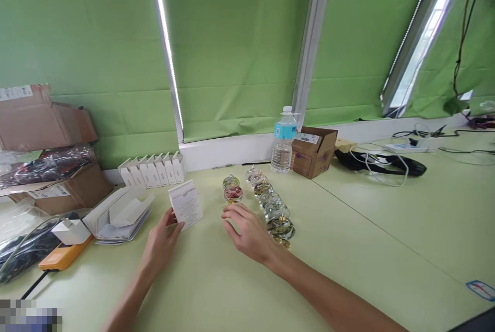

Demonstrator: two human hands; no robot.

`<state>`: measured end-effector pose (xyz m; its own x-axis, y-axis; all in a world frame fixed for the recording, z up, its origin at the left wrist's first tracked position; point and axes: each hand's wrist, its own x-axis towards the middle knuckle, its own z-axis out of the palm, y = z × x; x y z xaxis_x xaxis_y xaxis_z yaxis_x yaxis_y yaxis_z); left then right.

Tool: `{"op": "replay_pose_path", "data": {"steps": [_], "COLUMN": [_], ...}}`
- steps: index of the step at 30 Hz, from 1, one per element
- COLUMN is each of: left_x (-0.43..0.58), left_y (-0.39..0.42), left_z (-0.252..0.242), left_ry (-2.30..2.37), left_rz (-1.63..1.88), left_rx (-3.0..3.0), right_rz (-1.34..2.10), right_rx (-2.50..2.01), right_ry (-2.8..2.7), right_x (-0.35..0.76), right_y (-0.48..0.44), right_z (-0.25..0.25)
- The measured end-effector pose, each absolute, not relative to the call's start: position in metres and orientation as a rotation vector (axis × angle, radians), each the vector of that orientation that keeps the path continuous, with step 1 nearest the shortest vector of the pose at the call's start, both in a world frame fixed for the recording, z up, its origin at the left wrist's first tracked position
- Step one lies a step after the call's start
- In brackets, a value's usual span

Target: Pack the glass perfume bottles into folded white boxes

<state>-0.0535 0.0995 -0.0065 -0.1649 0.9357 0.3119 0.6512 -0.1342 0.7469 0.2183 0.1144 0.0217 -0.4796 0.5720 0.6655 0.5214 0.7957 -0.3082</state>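
My left hand (162, 236) grips a small white carton (187, 204) with printed text on its side, held upright just above or on the table, its top flap up. To its right my right hand (247, 231) reaches over the table, fingers extended and thumb apart, with nothing visible between them. Just beyond its fingertips lie clear round ornaments with coloured filling: a red one (233, 194) and a green one (231, 180) behind it. A longer row of similar clear ornaments (276, 210) runs past the right hand, its near end partly behind the wrist.
Upright white cartons (152, 171) line the wall, with flattened white cartons (121, 216) nearer. Cardboard boxes (73, 180) and an orange power strip (64, 255) stand left. Behind the ornaments are a water bottle (283, 146) and brown box (313, 154); a black cabled object (381, 163) lies right.
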Motion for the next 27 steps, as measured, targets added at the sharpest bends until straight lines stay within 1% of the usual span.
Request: {"op": "replay_pose_path", "data": {"steps": [3,7,9,13,15,17,20,23,25,27], "left_x": [-0.056,-0.053,-0.049,-0.038,-0.033,-0.027,-0.016,-0.004,0.001,0.003], "left_y": [0.103,0.107,0.104,0.086,0.075,0.067,0.063,0.063,0.062,0.061], "left_z": [-0.013,-0.019,-0.014,0.012,0.024,0.029,0.023,0.013,0.009,0.009], "left_ry": [1.803,1.866,1.919,1.981,1.984,1.896,1.714,1.595,1.561,1.566], "left_rz": [1.199,1.203,1.343,1.814,1.863,1.733,1.279,0.866,0.739,0.700], "left_rx": [1.768,1.778,1.803,1.789,1.846,2.044,2.337,2.409,2.389,2.355], "right_rz": [0.134,0.151,0.154,0.163,0.135,0.135,0.198,0.219,0.205,0.191], "right_rx": [-0.877,-0.979,-1.023,-1.124,-1.182,-1.208,-1.271,-1.347,-1.372,-1.384], "right_ry": [-2.216,-2.115,-2.044,-1.921,-1.827,-1.762,-1.691,-1.604,-1.552,-1.515], "right_x": [0.216,0.216,0.216,0.212,0.208,0.202,0.192,0.180,0.172,0.166], "right_y": [0.117,0.121,0.124,0.134,0.142,0.151,0.164,0.177,0.184,0.190], "right_z": [0.013,0.009,0.007,-0.008,-0.017,-0.025,-0.029,-0.026,-0.022,-0.019]}}
